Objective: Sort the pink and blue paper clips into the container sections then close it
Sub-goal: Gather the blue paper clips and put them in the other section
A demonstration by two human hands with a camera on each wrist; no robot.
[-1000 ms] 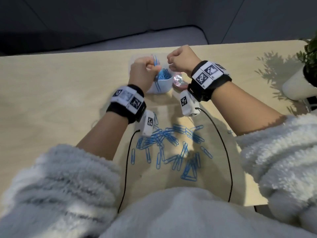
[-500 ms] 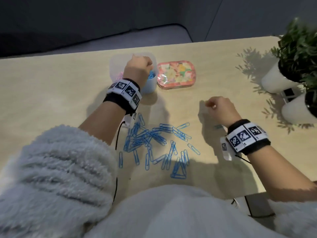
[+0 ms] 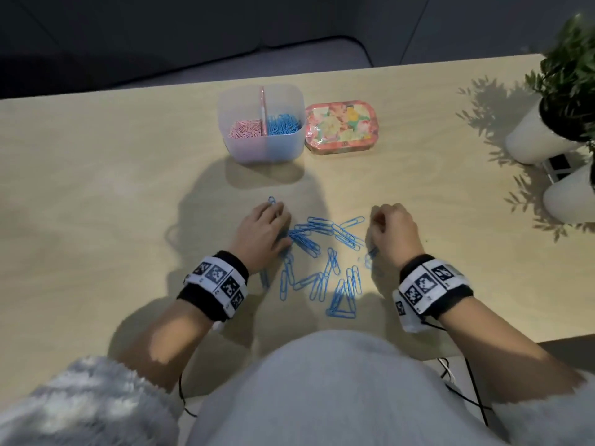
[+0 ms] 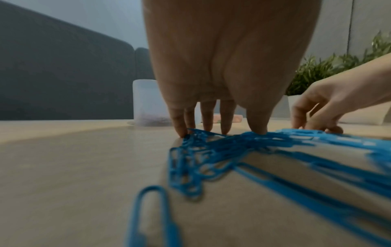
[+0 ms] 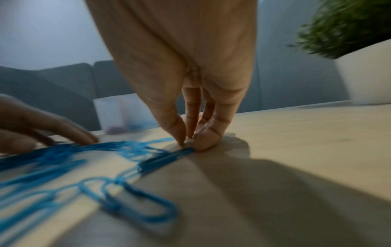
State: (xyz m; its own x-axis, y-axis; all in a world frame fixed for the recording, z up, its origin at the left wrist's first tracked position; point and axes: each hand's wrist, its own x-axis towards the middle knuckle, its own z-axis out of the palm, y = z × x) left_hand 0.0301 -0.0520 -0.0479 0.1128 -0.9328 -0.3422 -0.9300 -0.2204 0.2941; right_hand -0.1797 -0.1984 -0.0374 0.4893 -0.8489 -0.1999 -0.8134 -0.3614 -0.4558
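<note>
A translucent two-section container [image 3: 260,149] stands at the back of the table, with pink clips [image 3: 244,130] in its left section and blue clips [image 3: 283,123] in its right one. Its floral lid [image 3: 341,127] lies just to the right. Several loose blue paper clips [image 3: 322,252] are scattered near me. My left hand [image 3: 277,217] rests on the pile's left side, and its straight fingertips [image 4: 224,130] press onto the clips. At the pile's right edge, my right hand [image 3: 375,226] is curled; in the right wrist view its thumb and fingers [image 5: 203,138] pinch a blue clip [image 5: 169,158] against the table.
Two white plant pots [image 3: 541,136] [image 3: 570,194] stand at the table's right edge. A dark sofa [image 3: 96,59] lies beyond the far edge. Wrist-camera cables [image 3: 470,375] hang off the near edge by my body.
Both hands have left the container. The left has come back down onto the pile's left side. The right, which moved first, now pinches a clip at the pile's right edge.
</note>
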